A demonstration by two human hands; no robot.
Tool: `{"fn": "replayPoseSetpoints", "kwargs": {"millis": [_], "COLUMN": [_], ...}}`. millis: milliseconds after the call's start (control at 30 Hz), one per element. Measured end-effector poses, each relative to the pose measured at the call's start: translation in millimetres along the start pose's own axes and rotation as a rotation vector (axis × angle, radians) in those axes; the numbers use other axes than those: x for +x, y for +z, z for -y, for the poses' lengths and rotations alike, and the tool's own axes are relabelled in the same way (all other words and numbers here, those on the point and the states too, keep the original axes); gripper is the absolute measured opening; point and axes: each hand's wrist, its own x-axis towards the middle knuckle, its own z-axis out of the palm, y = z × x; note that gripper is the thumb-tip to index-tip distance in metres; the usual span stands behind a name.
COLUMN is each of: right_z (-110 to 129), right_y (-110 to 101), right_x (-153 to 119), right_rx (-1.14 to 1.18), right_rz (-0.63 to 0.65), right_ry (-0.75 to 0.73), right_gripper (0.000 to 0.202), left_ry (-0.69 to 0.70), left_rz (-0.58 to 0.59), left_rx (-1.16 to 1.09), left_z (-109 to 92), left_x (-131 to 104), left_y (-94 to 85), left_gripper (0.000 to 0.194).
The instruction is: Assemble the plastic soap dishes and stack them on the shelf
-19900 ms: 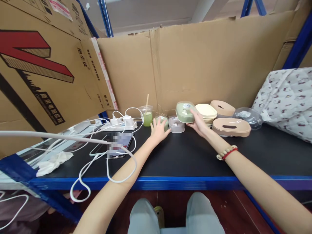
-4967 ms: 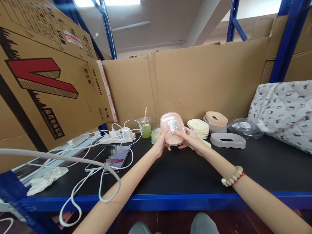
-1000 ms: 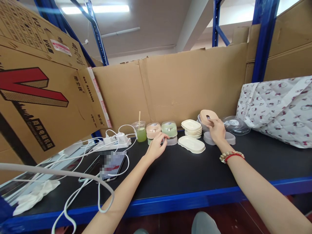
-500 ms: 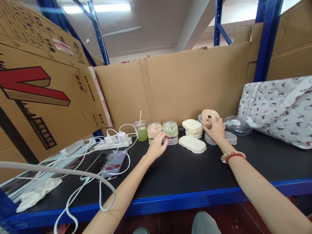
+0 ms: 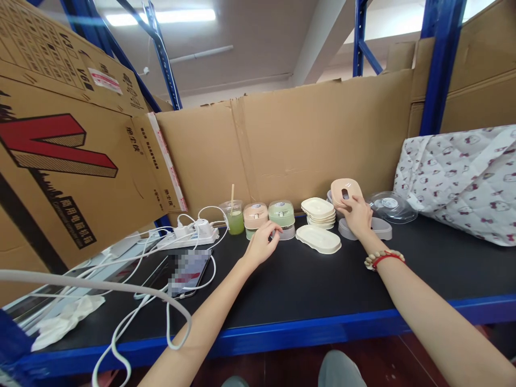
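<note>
My right hand [image 5: 358,216] grips a peach-coloured plastic lid [image 5: 351,187] with a dark slot, tilted above a translucent grey tray [image 5: 382,228]. My left hand [image 5: 263,243] hovers low in front of two small lidded boxes, its fingers loosely bent and apart with nothing in them. One is a box with a peach top [image 5: 255,213] and green base; the other box has a green top [image 5: 282,212] and grey base. Between the hands stand a stack of cream lids [image 5: 318,208] and a single cream lid [image 5: 318,239] lying flat on the black table.
A cup of green drink [image 5: 235,220] with a straw stands beside a white power strip [image 5: 189,239] with cables. A phone [image 5: 195,271] lies at left. To the right are a clear plastic cover [image 5: 397,208] and a quilted white bag [image 5: 463,183]. Cardboard [image 5: 290,140] walls the back.
The peach lid in my right hand has risen slightly and tilted so more of its top faces me. My left hand has shifted a little down and to the right.
</note>
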Motion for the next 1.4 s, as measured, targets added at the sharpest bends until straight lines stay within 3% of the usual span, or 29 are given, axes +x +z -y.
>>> {"fn": "replayPoseSetpoints", "kwargs": {"millis": [167, 300, 467, 533, 600, 667, 733, 867, 967, 1133, 1400], "right_z": [9.2, 35.3, 74.5, 85.0, 92.1, 96.5, 98.6, 98.0, 96.9, 100.4, 94.3], "right_y": [-2.9, -5.8, 14.3, 25.8, 31.7, 28.7, 18.0, -7.8, -16.0, -17.4, -22.4], "right_x": [2.6, -3.8, -46.9, -66.6, -79.5, -83.1, -78.6, -64.3, -62.5, -65.8, -48.5], "right_rx": [0.080, 0.178, 0.325, 0.372, 0.393, 0.335, 0.191, -0.224, -0.464, -0.547, -0.591], "right_rz": [-0.089, -0.078, 0.105, 0.225, 0.333, 0.442, 0.523, 0.582, 0.666, 0.716, 0.780], "right_ry": [-0.075, -0.283, -0.722, -0.890, -0.923, -0.830, -0.653, -0.294, -0.119, -0.010, 0.120], "right_gripper": [0.026, 0.030, 0.028, 0.026, 0.025, 0.027, 0.026, 0.022, 0.027, 0.041, 0.045], "left_ry": [-0.087, -0.258, -0.491, -0.536, -0.558, -0.575, -0.599, -0.594, -0.560, -0.516, -0.488], "left_rz": [-0.034, -0.108, -0.150, -0.285, -0.465, -0.559, -0.545, -0.589, -0.605, -0.544, -0.515], "left_rx": [-0.102, -0.384, -0.839, -0.913, -0.865, -0.752, -0.691, -0.753, -0.800, -0.828, -0.788], "left_z": [-2.9, -7.8, -13.3, -12.8, -10.8, -8.0, -5.6, -3.8, -4.7, -7.0, -3.7], "left_x": [1.5, 5.2, 10.6, 11.7, 11.7, 11.2, 10.5, 10.0, 9.7, 9.5, 8.6], "left_y": [0.0, 0.5, -1.1, -1.8, -2.6, -3.1, -3.3, -2.2, -1.7, -2.8, -1.2], "left_gripper": [0.014, 0.016, 0.046, 0.050, 0.042, 0.032, 0.026, 0.023, 0.024, 0.034, 0.044]}}
